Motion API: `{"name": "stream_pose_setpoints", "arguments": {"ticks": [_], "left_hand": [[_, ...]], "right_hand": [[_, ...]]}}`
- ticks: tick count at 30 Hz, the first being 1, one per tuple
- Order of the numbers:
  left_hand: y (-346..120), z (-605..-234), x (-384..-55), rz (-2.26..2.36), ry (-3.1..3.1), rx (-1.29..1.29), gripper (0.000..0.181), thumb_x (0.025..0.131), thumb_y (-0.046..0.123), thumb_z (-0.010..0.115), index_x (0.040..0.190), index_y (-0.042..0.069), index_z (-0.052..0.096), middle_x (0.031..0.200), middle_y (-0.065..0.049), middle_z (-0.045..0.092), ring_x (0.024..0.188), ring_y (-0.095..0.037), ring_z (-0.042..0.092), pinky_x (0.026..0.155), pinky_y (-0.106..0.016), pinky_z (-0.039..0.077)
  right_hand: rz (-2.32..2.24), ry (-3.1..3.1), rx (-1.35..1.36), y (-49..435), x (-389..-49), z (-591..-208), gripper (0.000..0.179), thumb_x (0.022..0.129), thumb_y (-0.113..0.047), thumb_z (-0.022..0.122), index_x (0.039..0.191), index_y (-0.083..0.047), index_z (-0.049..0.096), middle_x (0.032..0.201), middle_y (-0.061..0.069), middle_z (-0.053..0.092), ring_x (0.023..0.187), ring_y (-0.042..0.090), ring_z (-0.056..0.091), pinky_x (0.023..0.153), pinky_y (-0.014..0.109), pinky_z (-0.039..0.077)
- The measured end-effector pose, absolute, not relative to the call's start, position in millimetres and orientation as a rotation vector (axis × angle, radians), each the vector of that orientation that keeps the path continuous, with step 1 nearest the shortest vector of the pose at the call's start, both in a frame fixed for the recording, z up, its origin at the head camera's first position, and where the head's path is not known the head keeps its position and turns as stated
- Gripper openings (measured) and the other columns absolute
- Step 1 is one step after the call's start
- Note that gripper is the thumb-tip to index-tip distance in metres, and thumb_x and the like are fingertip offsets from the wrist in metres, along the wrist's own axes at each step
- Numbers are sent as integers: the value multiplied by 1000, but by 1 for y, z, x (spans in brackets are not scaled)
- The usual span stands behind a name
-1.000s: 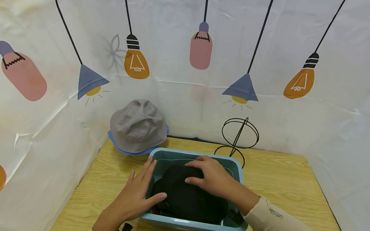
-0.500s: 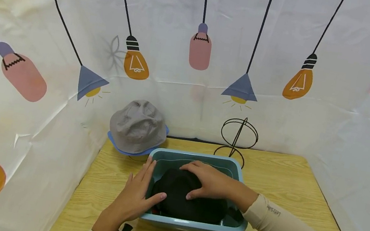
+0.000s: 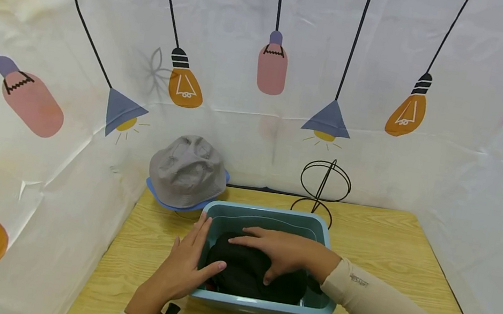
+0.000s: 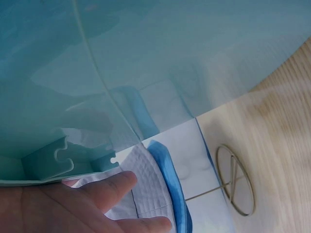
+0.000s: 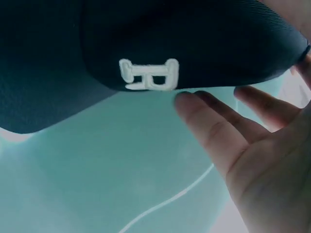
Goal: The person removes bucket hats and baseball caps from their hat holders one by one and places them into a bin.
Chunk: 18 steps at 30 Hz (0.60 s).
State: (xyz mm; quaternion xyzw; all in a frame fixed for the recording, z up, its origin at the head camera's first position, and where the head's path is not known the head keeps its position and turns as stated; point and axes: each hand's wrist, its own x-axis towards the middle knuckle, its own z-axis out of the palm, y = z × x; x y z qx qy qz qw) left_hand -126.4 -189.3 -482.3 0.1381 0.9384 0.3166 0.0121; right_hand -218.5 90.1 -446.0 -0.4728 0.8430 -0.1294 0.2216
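Observation:
A black cap (image 3: 240,264) with a white embroidered letter (image 5: 167,75) on its front lies in a blue-green plastic bin (image 3: 259,303). My right hand (image 3: 284,248) rests over the cap's crown, fingers stretched and spread, thumb on the near side. In the right wrist view its fingertips are right at the cap's lower edge. My left hand (image 3: 181,268) lies along the bin's left wall with straight fingers, its thumb reaching over the rim. A small red bit beside the cap is mostly hidden.
Behind the bin to the left, a grey bucket hat (image 3: 188,169) sits over a blue hat brim (image 3: 205,206). A black wire stand (image 3: 324,183) stands behind the bin on the right. The wood-grain table (image 3: 379,252) is enclosed by printed white sheeting (image 3: 235,138).
My right hand has moved lower and nearer over the cap, its fingers straightening. The cap's top sits lower in the bin. My left hand has stayed put.

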Motion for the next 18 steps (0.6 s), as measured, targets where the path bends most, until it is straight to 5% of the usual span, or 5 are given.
{"name": "stream_pose_setpoints", "arguments": {"ticks": [11, 18], "left_hand": [[-190, -485, -128, 1004, 2919, 427, 95, 99, 58, 60, 168, 31, 1, 176, 0, -3, 161, -32, 12, 110, -86, 11], [-191, -485, -127, 1003, 2929, 438, 95, 99, 58, 60, 169, 24, 5, 176, 0, -3, 161, -32, 13, 109, -86, 13]], "right_hand": [[-232, 2335, -1389, 70, -223, -462, 108, 75, -36, 95, 159, -51, 30, 169, 10, 30, 146, 31, 46, 110, 52, 48], [-136, 2316, -1425, 58, -225, -473, 99, 75, -40, 94, 156, -49, 37, 167, 9, 34, 143, 30, 51, 110, 50, 50]]}}
